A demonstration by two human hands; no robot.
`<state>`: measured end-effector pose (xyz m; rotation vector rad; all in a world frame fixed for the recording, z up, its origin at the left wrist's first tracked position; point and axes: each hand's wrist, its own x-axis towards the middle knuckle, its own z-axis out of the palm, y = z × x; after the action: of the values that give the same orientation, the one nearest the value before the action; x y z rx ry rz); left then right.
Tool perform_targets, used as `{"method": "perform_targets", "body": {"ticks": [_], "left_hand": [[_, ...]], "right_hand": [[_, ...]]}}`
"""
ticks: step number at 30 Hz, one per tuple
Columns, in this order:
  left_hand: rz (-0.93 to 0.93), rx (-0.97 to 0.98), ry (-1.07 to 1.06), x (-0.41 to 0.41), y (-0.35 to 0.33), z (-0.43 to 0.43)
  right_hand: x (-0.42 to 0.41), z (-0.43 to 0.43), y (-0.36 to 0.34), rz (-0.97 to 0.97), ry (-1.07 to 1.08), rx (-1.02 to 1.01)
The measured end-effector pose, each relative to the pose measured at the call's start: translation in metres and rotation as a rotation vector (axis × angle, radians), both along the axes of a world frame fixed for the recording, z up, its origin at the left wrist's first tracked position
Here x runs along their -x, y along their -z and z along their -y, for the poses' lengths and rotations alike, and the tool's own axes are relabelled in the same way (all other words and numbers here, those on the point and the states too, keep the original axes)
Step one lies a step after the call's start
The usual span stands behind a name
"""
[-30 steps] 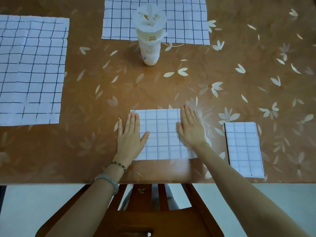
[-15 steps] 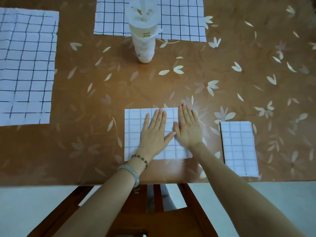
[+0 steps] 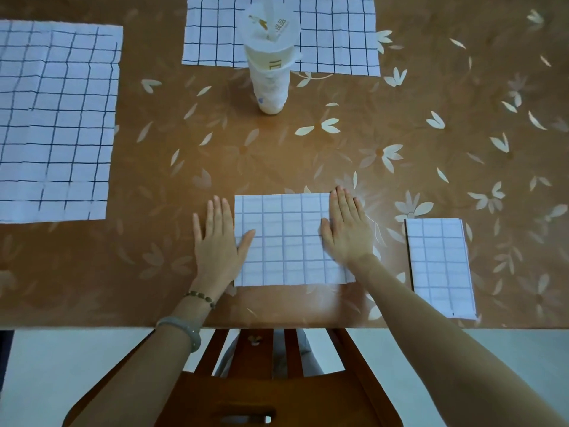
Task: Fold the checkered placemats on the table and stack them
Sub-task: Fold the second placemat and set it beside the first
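Observation:
A folded white checkered placemat (image 3: 286, 241) lies flat near the table's front edge. My left hand (image 3: 218, 241) lies flat at its left edge, fingers straight on the table and thumb on the cloth. My right hand (image 3: 348, 229) presses flat on its right edge, fingers straight. A smaller folded placemat (image 3: 438, 269) sits to the right, apart from both hands. Two unfolded placemats lie spread out: one at the far left (image 3: 55, 121), one at the back centre (image 3: 335, 35).
A tall white plastic cup (image 3: 271, 63) with a lid stands behind the folded placemat, partly over the back one. The brown table (image 3: 431, 134) has a pale flower pattern. A wooden chair back (image 3: 277, 389) stands below the table's front edge.
My left hand slid from the middle of the folded placemat out to its left edge. My right hand stayed on the right edge.

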<state>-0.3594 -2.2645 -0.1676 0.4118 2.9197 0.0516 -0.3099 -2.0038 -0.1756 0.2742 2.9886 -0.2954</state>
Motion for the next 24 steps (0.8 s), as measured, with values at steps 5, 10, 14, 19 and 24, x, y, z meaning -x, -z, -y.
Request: {"method": "perform_targets", "body": {"ticks": [5, 10, 14, 19, 24], "left_hand": [[0.047, -0.062, 0.300, -0.049, -0.006, -0.033], [0.077, -0.033, 0.296, -0.052, 0.000, -0.027], [0.085, -0.038, 0.270, -0.046, 0.002, -0.001], [0.086, -0.014, 0.277, -0.039, 0.000, 0.029], [0.116, 0.024, 0.281, -0.038, -0.008, 0.029]], "right_hand": [[0.000, 0.001, -0.001, 0.003, 0.000, 0.001], [0.000, 0.001, -0.001, 0.002, -0.001, 0.007], [0.000, 0.001, -0.001, 0.002, 0.003, 0.010], [0.001, 0.001, 0.000, 0.026, -0.016, 0.003], [0.005, -0.004, -0.011, 0.063, -0.025, -0.090]]}}
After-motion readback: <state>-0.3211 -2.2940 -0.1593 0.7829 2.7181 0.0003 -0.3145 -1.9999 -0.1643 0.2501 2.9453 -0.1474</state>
